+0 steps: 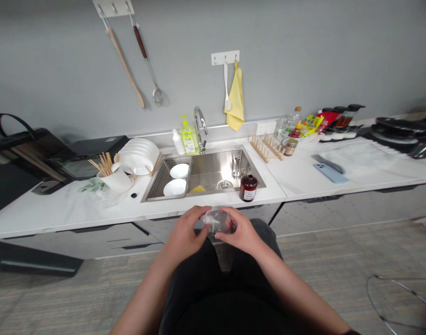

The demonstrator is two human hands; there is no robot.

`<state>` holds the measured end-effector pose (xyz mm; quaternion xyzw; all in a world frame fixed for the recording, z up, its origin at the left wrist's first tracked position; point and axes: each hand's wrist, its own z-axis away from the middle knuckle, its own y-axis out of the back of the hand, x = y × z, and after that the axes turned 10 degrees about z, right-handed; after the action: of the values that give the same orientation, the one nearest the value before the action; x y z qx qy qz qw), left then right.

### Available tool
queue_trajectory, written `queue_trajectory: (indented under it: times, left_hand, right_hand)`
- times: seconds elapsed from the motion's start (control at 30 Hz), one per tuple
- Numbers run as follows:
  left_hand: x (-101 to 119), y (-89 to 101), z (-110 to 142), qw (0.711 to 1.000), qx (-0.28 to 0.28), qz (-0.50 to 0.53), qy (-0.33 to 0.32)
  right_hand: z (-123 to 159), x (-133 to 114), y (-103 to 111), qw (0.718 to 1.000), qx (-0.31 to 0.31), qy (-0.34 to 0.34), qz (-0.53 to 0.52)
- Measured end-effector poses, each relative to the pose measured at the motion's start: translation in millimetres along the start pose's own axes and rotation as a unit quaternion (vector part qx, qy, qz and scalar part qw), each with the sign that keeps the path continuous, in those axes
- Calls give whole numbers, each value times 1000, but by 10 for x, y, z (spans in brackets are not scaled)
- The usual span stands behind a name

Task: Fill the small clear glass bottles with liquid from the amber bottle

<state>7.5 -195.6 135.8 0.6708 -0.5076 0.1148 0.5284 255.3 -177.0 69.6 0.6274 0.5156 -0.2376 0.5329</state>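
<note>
In front of my lap, just off the counter's front edge, I hold a small clear plastic package [217, 220] with something white showing in it. My left hand [189, 232] grips its left end, thumb below and fingers on top. At the other end, my right hand [241, 231] has its fingers curled round the side. What exactly the package contains is too small to make out. Beyond my right hand, a dark red-brown jar [248, 188] with a pale label stands at the sink's front right corner.
The steel sink [213, 163] has a drying basket [165, 173] with two white bowls. Stacked plates [138, 156] and a chopstick holder [118, 180] stand left. To the right are a wooden rack [267, 148], a glass jar [290, 147] and a blue phone [330, 172].
</note>
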Motion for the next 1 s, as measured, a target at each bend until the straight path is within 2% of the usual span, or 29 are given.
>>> queue_trajectory:
  times: [0.1, 0.2, 0.27, 0.4, 0.47, 0.53, 0.6, 0.7, 0.77, 0.87, 1.0]
  left_hand:
    - [2, -4, 10, 998, -50, 29, -34]
    - [12, 9, -11, 1000, -15, -9, -5]
    - [30, 23, -31, 999, -17, -33, 9]
    - [85, 60, -57, 994, -98, -17, -41]
    - [94, 72, -69, 995, -86, -32, -26]
    - [80, 77, -82, 996, -64, -63, 16]
    - [50, 82, -90, 994, -77, -78, 31]
    - [8, 92, -91, 992, -107, -62, -13]
    - [-16, 90, -92, 993, -92, -64, -28]
    - [-48, 70, -101, 994, -68, -90, -13]
    - [-71, 53, -99, 992, -102, -49, -55]
  right_hand:
    - [-2, 11, -6, 1000, 1, -5, -13]
    - [-5, 22, -9, 1000, -2, -1, 0]
    - [-11, 25, -12, 1000, -7, 4, 15]
    - [-37, 34, -24, 999, -18, 2, 30]
    - [-51, 42, -33, 999, -17, 0, 32]
    - [-59, 52, -42, 999, -15, 1, 31]
    - [-61, 66, -50, 999, -21, 2, 32]
    - [-62, 89, -58, 999, -26, -2, 32]
    - [-64, 99, -58, 999, -23, -6, 28]
    - [-71, 99, -54, 999, -26, -3, 28]
    - [-78, 103, -56, 999, -35, 0, 39]
